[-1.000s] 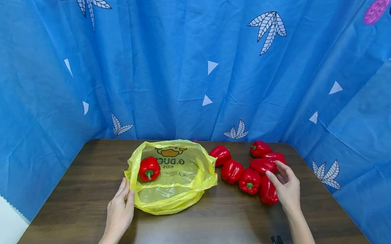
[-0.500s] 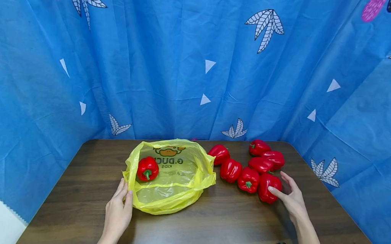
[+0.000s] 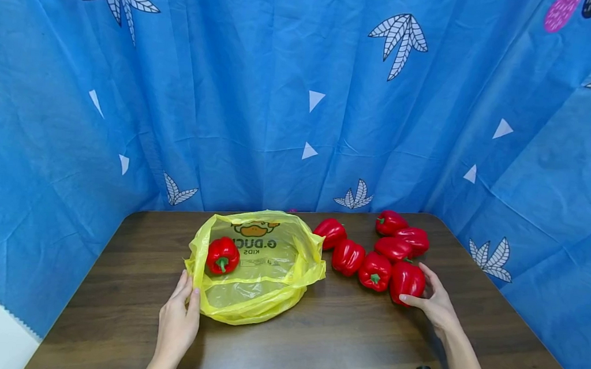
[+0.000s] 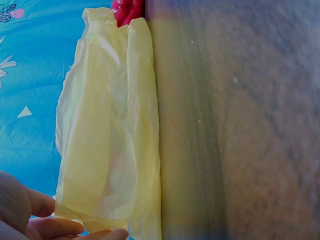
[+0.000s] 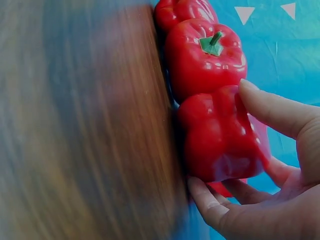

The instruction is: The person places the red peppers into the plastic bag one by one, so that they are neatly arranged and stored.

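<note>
A yellow plastic bag point(image 3: 249, 314) stands with its mouth spread wide on the brown table, with one red bell pepper point(image 3: 223, 254) inside. My left hand point(image 3: 178, 320) pinches the bag's left rim between thumb and fingers; the left wrist view shows the thin film point(image 4: 110, 165) between them. On the right, my right hand point(image 3: 437, 306) grips the nearest bell pepper point(image 3: 406, 282) of a cluster, thumb on one side and fingers curled round the other. In the right wrist view this pepper point(image 5: 220, 135) is tucked against a neighbouring pepper point(image 5: 205, 60) with a green stem.
Several more red bell peppers point(image 3: 375, 271) lie close together between the bag and my right hand, and behind it. One pepper point(image 3: 330, 233) sits right at the bag's right edge. A blue patterned curtain point(image 3: 271, 101) hangs behind the table point(image 3: 314, 348).
My right hand has come down from above the peppers onto the nearest one's right side and closed its thumb and fingers round it. The left hand has kept its hold on the bag.
</note>
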A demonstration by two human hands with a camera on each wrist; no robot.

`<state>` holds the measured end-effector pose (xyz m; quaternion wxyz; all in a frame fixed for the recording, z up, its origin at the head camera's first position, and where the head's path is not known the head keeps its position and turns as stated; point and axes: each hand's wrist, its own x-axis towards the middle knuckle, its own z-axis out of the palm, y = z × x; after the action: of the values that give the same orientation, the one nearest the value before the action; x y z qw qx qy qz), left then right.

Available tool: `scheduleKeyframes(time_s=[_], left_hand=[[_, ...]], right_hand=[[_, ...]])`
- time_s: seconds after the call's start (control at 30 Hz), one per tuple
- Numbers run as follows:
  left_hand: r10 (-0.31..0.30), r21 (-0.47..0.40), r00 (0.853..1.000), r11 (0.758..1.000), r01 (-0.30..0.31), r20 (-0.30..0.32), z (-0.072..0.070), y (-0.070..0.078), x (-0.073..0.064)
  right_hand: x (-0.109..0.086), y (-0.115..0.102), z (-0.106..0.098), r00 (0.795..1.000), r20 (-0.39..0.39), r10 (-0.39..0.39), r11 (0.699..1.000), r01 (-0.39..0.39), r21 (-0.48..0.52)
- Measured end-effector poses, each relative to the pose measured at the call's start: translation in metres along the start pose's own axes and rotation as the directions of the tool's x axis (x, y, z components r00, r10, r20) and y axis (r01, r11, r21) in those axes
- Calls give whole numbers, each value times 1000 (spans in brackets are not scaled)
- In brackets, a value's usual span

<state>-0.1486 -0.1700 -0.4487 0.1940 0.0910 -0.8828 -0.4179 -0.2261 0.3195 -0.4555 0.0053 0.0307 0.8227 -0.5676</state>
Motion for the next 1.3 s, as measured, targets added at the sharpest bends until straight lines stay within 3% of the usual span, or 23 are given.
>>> scheduleKeyframes(time_s=[0.8,0.97,1.3], left_hand=[[-19,-2,1000,1000,19,18,0,-1,0],[-14,0,1000,1000,14,11,0,-1,0],[-8,-1,1000,1000,8,-1,1,-1,-1]], right_hand=[[-1,2,-1,999,-50,-16,999,14,-48],[-6,-6,-4,997,-72,-19,1000,20,5],[-6,-39,-1,983,-147,-108,994,105,-31]])
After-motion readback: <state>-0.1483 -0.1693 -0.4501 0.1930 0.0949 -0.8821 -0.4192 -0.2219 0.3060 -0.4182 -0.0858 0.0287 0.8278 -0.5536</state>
